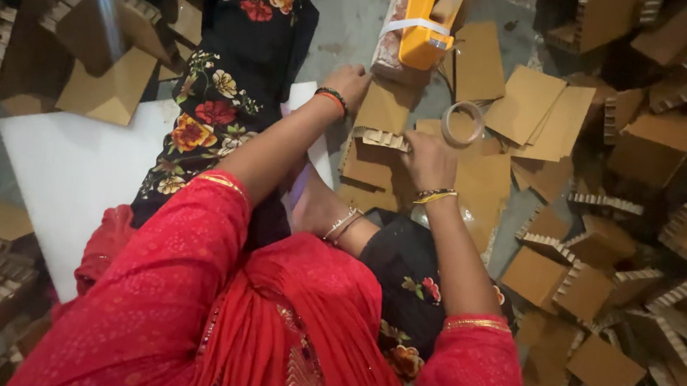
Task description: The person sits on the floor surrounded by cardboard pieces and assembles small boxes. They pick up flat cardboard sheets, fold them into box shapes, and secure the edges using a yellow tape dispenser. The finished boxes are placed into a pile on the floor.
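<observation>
Pressing cardboard piece (381,124), both hands: left (350,82), right (429,160); fingertips hidden

A grey concrete floor (346,18) shows at upper centre of the frame, scuffed and dusty. A white sheet (74,176) lies flat on it at left. Brown cardboard pieces (523,109) and folded boxes with corrugated edges (640,147) litter the right side from top to bottom; more boxes (99,35) are heaped at upper left and lower left. Light is dim and uneven, brightest at centre, with the corners in shadow.
</observation>
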